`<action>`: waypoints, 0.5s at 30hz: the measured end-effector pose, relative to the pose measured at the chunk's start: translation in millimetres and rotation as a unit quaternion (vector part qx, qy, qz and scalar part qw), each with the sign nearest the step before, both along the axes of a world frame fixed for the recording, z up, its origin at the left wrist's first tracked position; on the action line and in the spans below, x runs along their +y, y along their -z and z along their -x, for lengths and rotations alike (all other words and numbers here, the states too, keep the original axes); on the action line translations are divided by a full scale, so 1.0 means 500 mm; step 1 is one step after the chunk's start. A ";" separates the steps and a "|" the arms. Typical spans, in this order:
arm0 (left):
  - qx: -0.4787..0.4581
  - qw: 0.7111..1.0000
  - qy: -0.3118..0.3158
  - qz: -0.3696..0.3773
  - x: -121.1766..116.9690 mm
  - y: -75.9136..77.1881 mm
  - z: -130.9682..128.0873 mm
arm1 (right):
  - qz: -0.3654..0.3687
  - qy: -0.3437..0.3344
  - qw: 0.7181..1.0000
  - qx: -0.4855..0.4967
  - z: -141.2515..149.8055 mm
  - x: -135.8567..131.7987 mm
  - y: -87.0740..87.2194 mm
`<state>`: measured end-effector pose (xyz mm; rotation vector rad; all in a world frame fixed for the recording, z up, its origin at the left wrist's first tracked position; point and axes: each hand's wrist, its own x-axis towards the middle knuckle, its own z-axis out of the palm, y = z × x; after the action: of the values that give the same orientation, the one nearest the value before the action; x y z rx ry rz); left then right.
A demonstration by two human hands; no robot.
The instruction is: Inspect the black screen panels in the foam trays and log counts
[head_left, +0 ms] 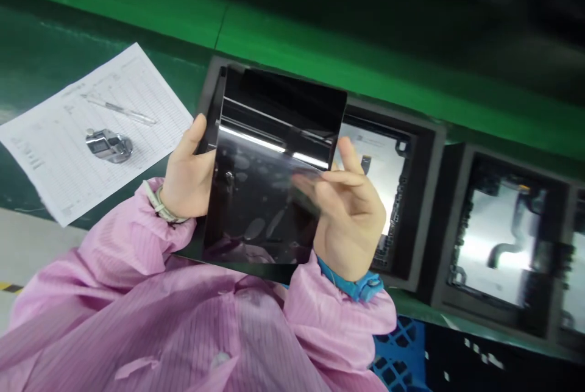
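Glossy black screen panel [269,172] sits between both hands, before the pink smock [219,325]. Left hand [187,181] at its left edge, fingers running behind; closure hidden. Right hand [351,215] at right edge, fingertips blurred over the face; cannot tell if pinched. Best handling, I judge: steady edges, light touch. Count: one panel, one printed sheet [59,154], one pen [121,110], at least three grey trays [427,215].

White glare streaks the black panel [260,197], the right fingers [329,198] blur, the top lies dark
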<state>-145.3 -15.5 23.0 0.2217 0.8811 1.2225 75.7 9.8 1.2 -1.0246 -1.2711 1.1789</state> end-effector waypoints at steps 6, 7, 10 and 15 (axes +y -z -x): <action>-0.036 0.998 -0.009 0.055 -0.003 -0.008 -0.013 | -0.020 0.020 0.996 0.088 0.005 0.007 0.013; -0.045 0.997 -0.014 0.067 -0.002 -0.011 -0.016 | -0.035 0.019 0.993 0.109 0.002 0.010 0.013; -0.075 0.993 -0.030 0.084 0.001 -0.022 -0.026 | 0.003 -0.006 0.987 0.163 -0.002 0.012 0.009; -0.173 0.975 -0.091 0.110 0.004 -0.037 -0.039 | -0.039 0.003 0.972 0.231 0.001 0.007 0.005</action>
<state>-126.0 -13.6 41.5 -0.2505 0.7348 1.2733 75.0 13.2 -1.2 -0.6435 -0.9353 1.2613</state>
